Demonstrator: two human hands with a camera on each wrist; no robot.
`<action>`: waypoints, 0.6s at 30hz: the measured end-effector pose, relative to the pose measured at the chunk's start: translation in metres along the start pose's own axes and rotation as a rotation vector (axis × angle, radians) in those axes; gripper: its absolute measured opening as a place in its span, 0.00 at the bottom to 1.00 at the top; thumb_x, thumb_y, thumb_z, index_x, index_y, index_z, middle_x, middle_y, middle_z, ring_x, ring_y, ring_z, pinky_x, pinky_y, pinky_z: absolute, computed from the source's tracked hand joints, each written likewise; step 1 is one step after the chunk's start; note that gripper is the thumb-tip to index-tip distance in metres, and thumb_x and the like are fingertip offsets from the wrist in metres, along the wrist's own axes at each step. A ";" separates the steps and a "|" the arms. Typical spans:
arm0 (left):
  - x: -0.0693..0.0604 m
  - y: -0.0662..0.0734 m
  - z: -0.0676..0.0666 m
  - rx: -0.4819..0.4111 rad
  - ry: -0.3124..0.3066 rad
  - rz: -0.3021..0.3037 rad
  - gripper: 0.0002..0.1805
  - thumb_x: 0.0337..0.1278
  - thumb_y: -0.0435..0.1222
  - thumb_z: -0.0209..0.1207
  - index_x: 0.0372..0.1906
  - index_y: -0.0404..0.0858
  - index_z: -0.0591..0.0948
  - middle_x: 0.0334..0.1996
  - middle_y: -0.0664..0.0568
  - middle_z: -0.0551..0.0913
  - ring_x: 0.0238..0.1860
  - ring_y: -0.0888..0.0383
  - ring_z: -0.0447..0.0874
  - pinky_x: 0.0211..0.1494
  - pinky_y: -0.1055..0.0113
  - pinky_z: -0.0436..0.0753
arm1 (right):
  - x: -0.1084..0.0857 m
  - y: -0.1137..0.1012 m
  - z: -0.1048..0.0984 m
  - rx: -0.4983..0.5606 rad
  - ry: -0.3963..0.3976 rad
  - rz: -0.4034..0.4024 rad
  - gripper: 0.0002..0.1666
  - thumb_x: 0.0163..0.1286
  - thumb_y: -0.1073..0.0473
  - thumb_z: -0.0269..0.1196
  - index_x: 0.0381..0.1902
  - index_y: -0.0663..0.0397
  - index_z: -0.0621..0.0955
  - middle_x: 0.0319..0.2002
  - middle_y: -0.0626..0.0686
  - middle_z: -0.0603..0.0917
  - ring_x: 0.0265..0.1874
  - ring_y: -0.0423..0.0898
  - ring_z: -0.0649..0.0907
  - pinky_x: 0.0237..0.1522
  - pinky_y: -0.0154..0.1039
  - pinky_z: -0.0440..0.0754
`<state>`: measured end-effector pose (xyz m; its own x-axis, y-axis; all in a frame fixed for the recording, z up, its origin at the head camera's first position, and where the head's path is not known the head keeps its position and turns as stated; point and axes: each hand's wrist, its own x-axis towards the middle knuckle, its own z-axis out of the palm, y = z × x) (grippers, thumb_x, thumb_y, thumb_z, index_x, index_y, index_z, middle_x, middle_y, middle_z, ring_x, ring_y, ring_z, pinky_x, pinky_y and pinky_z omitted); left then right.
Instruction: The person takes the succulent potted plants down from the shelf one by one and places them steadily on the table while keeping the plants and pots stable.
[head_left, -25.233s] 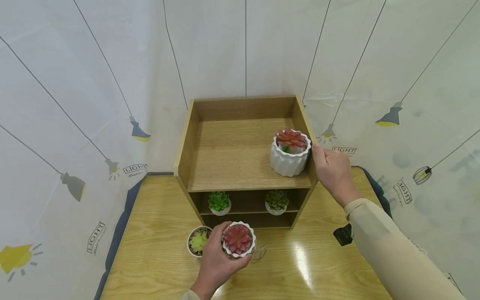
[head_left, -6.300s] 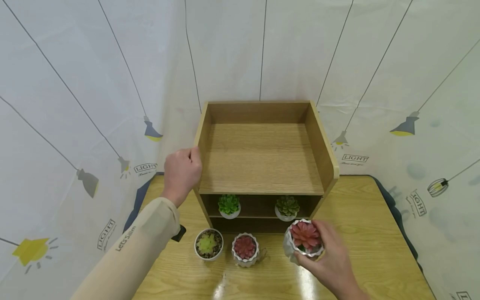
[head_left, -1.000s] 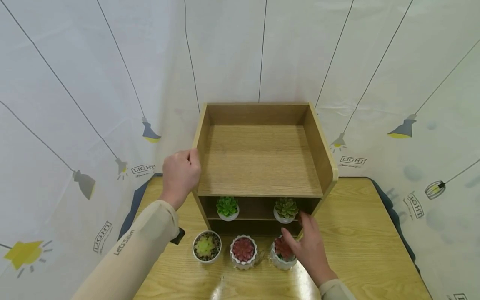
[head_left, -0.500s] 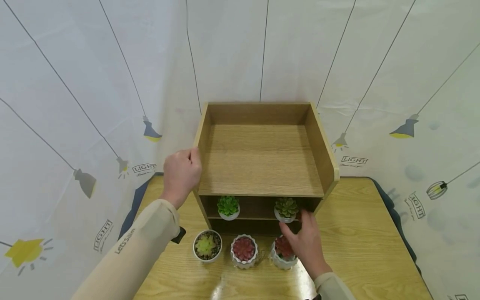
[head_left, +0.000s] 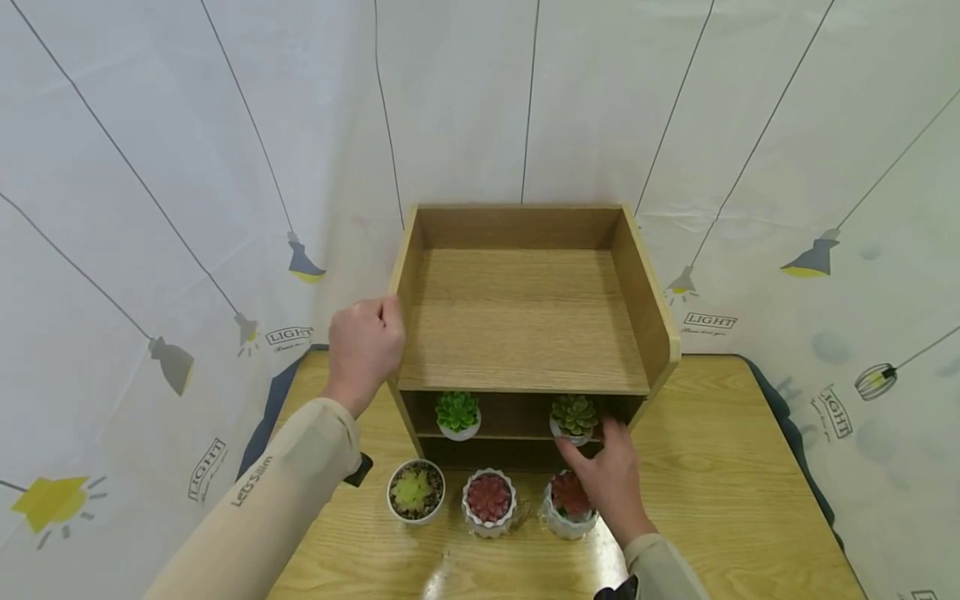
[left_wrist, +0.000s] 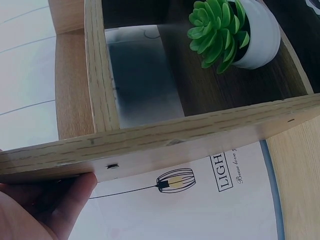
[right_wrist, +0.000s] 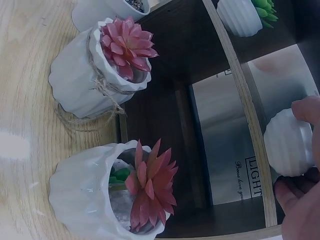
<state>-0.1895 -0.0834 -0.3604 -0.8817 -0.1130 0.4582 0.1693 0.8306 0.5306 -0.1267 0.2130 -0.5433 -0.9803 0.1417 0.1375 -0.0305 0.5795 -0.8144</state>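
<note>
The person's right hand (head_left: 609, 475) pinches the little white pot (right_wrist: 287, 145) of the dark green plant (head_left: 574, 413), with the thumb on one side and fingers on the other. That pot is right there in the hand, at the front edge of the middle board. I can't tell if its bottom touches the board. The left hand (head_left: 365, 346) grips the left wall of the wooden shelf (head_left: 525, 312), well away from the pot. The two hands are far apart.

The shelf's right wall is close beside the right fingers, and the top board sits above the plant. Left of it there is a gap, then a bright green plant (head_left: 457, 412) on the same board.

Just under the right hand, a red plant (head_left: 569, 498) sits in a wavy pot on the table (head_left: 735, 467). Next to it is another red plant (head_left: 488, 497), its pot tied with string (right_wrist: 102, 86), then a yellow-green plant (head_left: 412, 490). Past the shelf's right wall there is a wide stretch of table. Behind is a pale wall cloth (head_left: 465, 100) with lamp drawings.
</note>
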 end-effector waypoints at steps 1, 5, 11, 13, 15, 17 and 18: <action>0.000 0.000 0.000 0.001 0.000 0.000 0.29 0.73 0.34 0.43 0.08 0.41 0.62 0.06 0.56 0.58 0.10 0.56 0.56 0.15 0.64 0.57 | 0.000 0.000 0.000 0.003 -0.004 0.005 0.41 0.62 0.51 0.75 0.64 0.70 0.73 0.52 0.70 0.79 0.52 0.67 0.80 0.53 0.63 0.79; 0.000 0.000 0.000 0.005 0.003 0.006 0.29 0.73 0.34 0.43 0.08 0.41 0.62 0.06 0.56 0.58 0.10 0.56 0.56 0.15 0.64 0.57 | 0.002 0.001 0.001 0.000 -0.001 0.010 0.40 0.61 0.51 0.75 0.63 0.69 0.74 0.52 0.70 0.79 0.53 0.67 0.80 0.54 0.64 0.79; 0.000 0.000 0.000 0.007 0.013 0.016 0.29 0.72 0.34 0.43 0.08 0.42 0.62 0.06 0.56 0.58 0.11 0.55 0.56 0.16 0.64 0.57 | 0.003 -0.001 0.002 0.019 0.011 0.010 0.35 0.62 0.52 0.74 0.59 0.68 0.76 0.47 0.68 0.80 0.48 0.65 0.81 0.50 0.62 0.79; 0.000 0.000 0.000 0.006 0.014 0.017 0.29 0.72 0.34 0.43 0.08 0.42 0.62 0.06 0.56 0.58 0.11 0.55 0.55 0.16 0.64 0.57 | 0.003 -0.001 0.002 0.032 0.005 0.020 0.35 0.63 0.52 0.74 0.59 0.68 0.76 0.47 0.68 0.80 0.48 0.65 0.81 0.50 0.62 0.80; 0.000 0.000 0.000 0.005 0.012 0.017 0.29 0.72 0.34 0.43 0.08 0.42 0.62 0.06 0.56 0.58 0.11 0.55 0.55 0.16 0.64 0.57 | 0.003 -0.001 0.002 0.040 0.005 0.023 0.35 0.63 0.53 0.74 0.60 0.69 0.76 0.47 0.68 0.80 0.48 0.65 0.81 0.49 0.62 0.80; 0.000 0.000 0.000 0.004 0.007 0.014 0.29 0.73 0.34 0.43 0.08 0.41 0.62 0.06 0.56 0.58 0.10 0.56 0.55 0.16 0.64 0.57 | 0.003 -0.001 0.002 0.047 0.006 0.024 0.35 0.63 0.53 0.74 0.60 0.69 0.75 0.48 0.68 0.80 0.48 0.65 0.81 0.50 0.62 0.80; 0.000 0.000 0.000 0.002 0.004 0.012 0.29 0.73 0.34 0.43 0.08 0.41 0.62 0.06 0.56 0.58 0.10 0.56 0.56 0.15 0.64 0.57 | 0.002 -0.001 0.002 0.047 0.006 0.024 0.36 0.63 0.53 0.74 0.61 0.69 0.75 0.48 0.68 0.80 0.48 0.65 0.81 0.50 0.62 0.80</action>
<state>-0.1892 -0.0832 -0.3605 -0.8778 -0.1055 0.4672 0.1788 0.8329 0.5238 -0.1294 0.2113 -0.5436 -0.9796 0.1603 0.1212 -0.0164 0.5374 -0.8432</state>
